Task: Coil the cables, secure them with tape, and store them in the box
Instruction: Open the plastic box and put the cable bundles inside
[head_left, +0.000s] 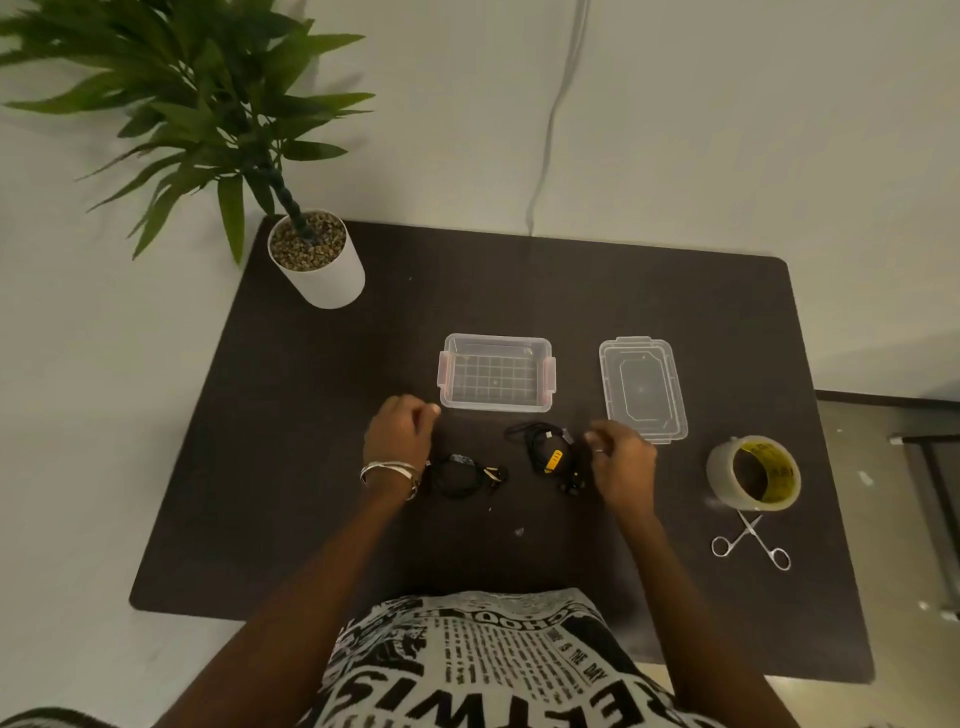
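Note:
Two black cables lie on the dark table (291, 467) in front of me. One coiled cable (462, 475) rests just right of my left wrist. The other cable (545, 452), with a yellow tag, lies loosely bundled beside my right hand (621, 465). That hand hovers at its right edge with fingers curled; whether it grips the cable I cannot tell. My left hand (397, 431) is loosely closed above the table, holding nothing visible. A clear plastic box (496, 343) stands open just beyond the cables. The tape roll (753, 473) sits to the right.
The box's clear lid (643, 389) lies right of the box. Small metal scissors (750, 540) rest in front of the tape roll. A potted plant (317, 260) stands at the table's far left corner. A grey cord (550, 130) hangs down the wall behind.

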